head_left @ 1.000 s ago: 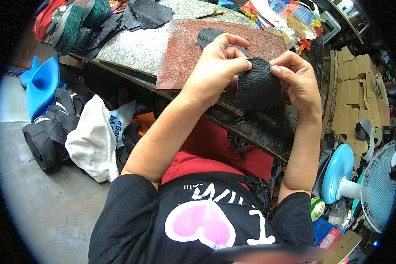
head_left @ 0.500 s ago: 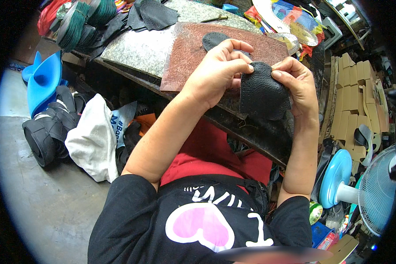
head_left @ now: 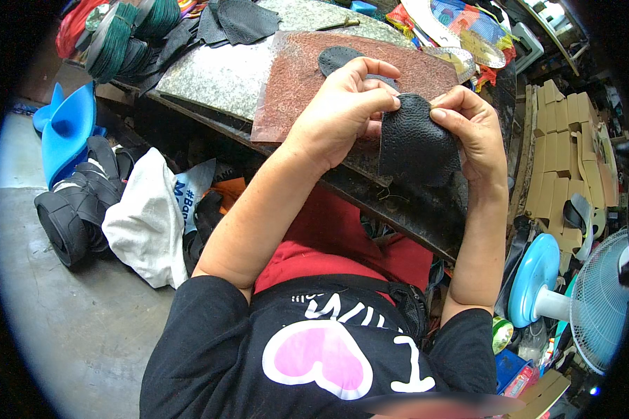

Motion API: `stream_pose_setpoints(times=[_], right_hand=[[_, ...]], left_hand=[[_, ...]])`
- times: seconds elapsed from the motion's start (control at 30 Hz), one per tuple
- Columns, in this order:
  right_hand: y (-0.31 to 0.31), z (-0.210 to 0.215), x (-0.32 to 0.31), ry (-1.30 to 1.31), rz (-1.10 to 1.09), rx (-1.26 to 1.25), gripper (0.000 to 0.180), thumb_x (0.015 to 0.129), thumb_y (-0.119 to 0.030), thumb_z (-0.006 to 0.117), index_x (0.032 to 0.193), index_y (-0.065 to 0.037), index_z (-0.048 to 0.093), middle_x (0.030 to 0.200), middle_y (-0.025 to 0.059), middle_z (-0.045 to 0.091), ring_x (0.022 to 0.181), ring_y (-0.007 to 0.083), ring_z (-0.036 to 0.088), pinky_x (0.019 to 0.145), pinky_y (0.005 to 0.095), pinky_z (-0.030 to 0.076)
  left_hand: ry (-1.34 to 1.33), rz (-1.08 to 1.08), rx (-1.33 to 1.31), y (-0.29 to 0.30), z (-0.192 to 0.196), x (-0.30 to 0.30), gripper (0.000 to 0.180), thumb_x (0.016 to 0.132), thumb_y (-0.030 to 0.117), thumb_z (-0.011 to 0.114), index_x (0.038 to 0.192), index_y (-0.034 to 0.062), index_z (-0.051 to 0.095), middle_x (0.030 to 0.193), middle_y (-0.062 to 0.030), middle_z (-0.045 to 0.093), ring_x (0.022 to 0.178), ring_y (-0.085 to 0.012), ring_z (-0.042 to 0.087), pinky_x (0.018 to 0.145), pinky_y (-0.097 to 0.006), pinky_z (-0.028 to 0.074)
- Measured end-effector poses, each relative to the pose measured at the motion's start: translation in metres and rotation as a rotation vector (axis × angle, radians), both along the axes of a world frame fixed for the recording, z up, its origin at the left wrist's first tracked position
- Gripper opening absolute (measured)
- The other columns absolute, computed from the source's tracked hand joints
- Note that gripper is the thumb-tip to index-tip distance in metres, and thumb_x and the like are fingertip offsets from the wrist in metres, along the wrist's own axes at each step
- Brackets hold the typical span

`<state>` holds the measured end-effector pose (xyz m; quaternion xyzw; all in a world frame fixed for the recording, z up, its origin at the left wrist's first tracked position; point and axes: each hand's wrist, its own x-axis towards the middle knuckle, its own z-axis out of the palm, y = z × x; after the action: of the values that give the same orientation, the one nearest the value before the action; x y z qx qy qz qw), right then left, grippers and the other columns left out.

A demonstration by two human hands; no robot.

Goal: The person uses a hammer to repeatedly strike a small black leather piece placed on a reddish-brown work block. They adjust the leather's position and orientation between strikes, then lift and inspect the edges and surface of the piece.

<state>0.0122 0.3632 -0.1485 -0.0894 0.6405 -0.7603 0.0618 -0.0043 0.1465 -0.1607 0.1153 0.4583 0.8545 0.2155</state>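
Up close to the chest, both hands hold 1 piece of black grained leather [head_left: 416, 143] above the front edge of the tabletop [head_left: 223, 73]. The left hand [head_left: 346, 112] pinches the piece's upper left edge, its fingertips [head_left: 391, 101] curled down onto the leather. The right hand [head_left: 475, 129] pinches the upper right edge between thumb and forefinger, the other fingers folded behind the piece. The leather hangs down from the 2 grips with a rounded lower edge, covering part of the dark tabletop rim behind it.

On the tabletop, just beyond the left hand, lies a reddish-brown textured sheet [head_left: 293, 84], and on it a small dark oval cutout [head_left: 335, 59], partly hidden by the fingers. More black leather pieces [head_left: 234, 19] lie at the far end, near spools of green cord [head_left: 129, 31].

On the floor to the person's left sit a blue plastic stool [head_left: 66, 129], a black shoe [head_left: 73, 213] and a white cloth [head_left: 147, 223]. To the person's right stand stacked tan cardboard cutouts [head_left: 562, 153] and a blue electric fan [head_left: 573, 293]. The person wears a black shirt with a pink heart.
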Motion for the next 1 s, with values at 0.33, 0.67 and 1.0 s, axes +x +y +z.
stream_pose_setpoints(times=[0.33, 0.67, 1.0], right_hand=[[-0.0029, -0.0002, 0.0007, -0.008, 0.015, 0.007, 0.012, 0.081, 0.001, 0.074, 0.088, -0.002, 0.065, 0.086, 0.0052, 0.069, 0.075, 0.0081, 0.065, 0.071, 0.0202, 0.053], [-0.0018, -0.0014, -0.0001, -0.009, 0.019, -0.008, 0.012, 0.081, 0.001, 0.074, 0.089, -0.002, 0.065, 0.086, 0.0050, 0.069, 0.075, 0.0081, 0.065, 0.071, 0.0202, 0.053], [-0.0014, -0.0006, 0.0003, 0.002, 0.035, -0.039, 0.012, 0.081, 0.002, 0.074, 0.088, -0.002, 0.065, 0.087, 0.0055, 0.069, 0.076, 0.0088, 0.066, 0.072, 0.0212, 0.054]], left_hand=[[0.045, -0.003, -0.054, -0.0011, -0.0013, -0.0004, 0.043, 0.083, 0.001, 0.066, 0.122, 0.0011, 0.047, 0.088, -0.0022, 0.062, 0.074, -0.0078, 0.063, 0.060, -0.018, 0.051], [-0.005, 0.021, -0.003, 0.0002, 0.0009, 0.0016, 0.046, 0.082, 0.000, 0.068, 0.122, -0.0004, 0.046, 0.088, -0.0029, 0.062, 0.074, -0.0081, 0.063, 0.059, -0.018, 0.051], [-0.017, -0.034, 0.095, -0.0038, -0.0035, -0.0027, 0.044, 0.084, -0.002, 0.065, 0.124, -0.0005, 0.045, 0.091, -0.0041, 0.062, 0.080, -0.0110, 0.064, 0.067, -0.024, 0.056]])
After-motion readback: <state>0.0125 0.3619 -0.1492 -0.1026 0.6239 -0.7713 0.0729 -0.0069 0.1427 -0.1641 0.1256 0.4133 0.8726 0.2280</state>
